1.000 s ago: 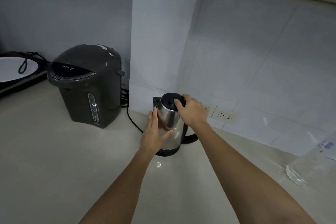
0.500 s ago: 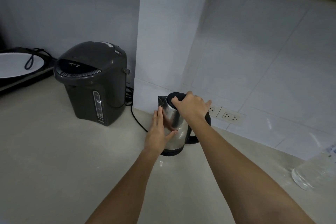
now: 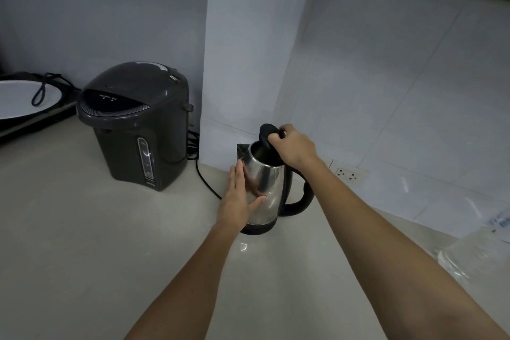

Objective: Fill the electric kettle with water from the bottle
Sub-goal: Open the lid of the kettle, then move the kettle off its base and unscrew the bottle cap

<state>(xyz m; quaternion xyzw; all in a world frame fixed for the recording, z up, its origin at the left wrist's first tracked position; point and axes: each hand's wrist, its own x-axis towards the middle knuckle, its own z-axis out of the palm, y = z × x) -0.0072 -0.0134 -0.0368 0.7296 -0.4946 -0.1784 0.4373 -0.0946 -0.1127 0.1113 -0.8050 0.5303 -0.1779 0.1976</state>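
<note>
A steel electric kettle (image 3: 269, 190) with a black handle stands on the pale counter near the wall corner. My right hand (image 3: 294, 146) grips its black lid (image 3: 267, 134), which is tilted up and back, so the dark inside of the kettle shows. Flat against the kettle's left side rests my left hand (image 3: 239, 197), fingers straight and together. A clear plastic water bottle (image 3: 474, 251) lies at the right edge of the counter, partly cut off.
A dark grey hot-water dispenser (image 3: 138, 124) stands left of the kettle, its black cord (image 3: 205, 182) trailing behind. At far left a white plate (image 3: 16, 102) lies on a dark appliance. Wall sockets (image 3: 348, 173) sit low on the tiled wall behind my right arm.
The kettle's lid was down a second ago; my right hand has lifted it open and back. My left hand stays pressed on the kettle's side.
</note>
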